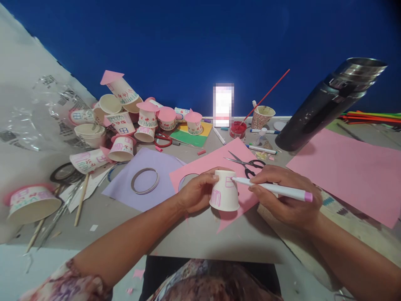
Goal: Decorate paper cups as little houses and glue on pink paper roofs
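Observation:
A white paper cup (226, 196) is held upside down near the middle of the table by my left hand (198, 190), whose fingers wrap its left side. Pink lines on the cup form a window shape and a striped patch lower down. My right hand (286, 194) grips a white marker (275, 188) with a pink end, and the marker's tip touches the cup at the window drawing. Behind the cup, black-handled scissors (247, 166) lie open on a pink sheet (203, 164).
Decorated cups (120, 123) with pink paper tops crowd the left back. A tape ring (145, 181) lies on a purple sheet (122, 184). At the right are a black flask (316, 113) and another pink sheet (354, 167). A red jar (237, 130) stands before a blue wall.

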{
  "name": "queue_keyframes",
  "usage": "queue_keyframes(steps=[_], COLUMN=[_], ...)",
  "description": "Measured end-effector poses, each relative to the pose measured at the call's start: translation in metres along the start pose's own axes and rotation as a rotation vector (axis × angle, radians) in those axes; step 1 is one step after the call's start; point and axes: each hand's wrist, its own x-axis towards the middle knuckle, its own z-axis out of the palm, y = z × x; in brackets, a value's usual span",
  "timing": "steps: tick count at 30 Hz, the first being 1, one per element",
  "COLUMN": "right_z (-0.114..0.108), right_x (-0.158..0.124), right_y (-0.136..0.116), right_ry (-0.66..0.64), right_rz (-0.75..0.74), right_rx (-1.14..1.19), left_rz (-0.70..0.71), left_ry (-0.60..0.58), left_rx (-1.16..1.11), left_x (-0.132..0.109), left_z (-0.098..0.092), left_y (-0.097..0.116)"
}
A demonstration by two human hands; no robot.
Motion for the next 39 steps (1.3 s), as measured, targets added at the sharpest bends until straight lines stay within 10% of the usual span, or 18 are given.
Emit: queue_keyframes(steps=[30,39], right_z=[-0.004,0.000], right_x=[0.003,-0.004], right_y=[-0.001,0.007], right_ry=[-0.103,0.043], right_rz=[0.025,0.056], right_rx=[0.102,-0.068], left_rz=[-0.007,0.065], left_ry=[0.011,0.210], left_rx=[-0.009,-0.042], left_x=[0.001,0.001], left_z=[0.001,-0.001], left_y=[0.001,0.005])
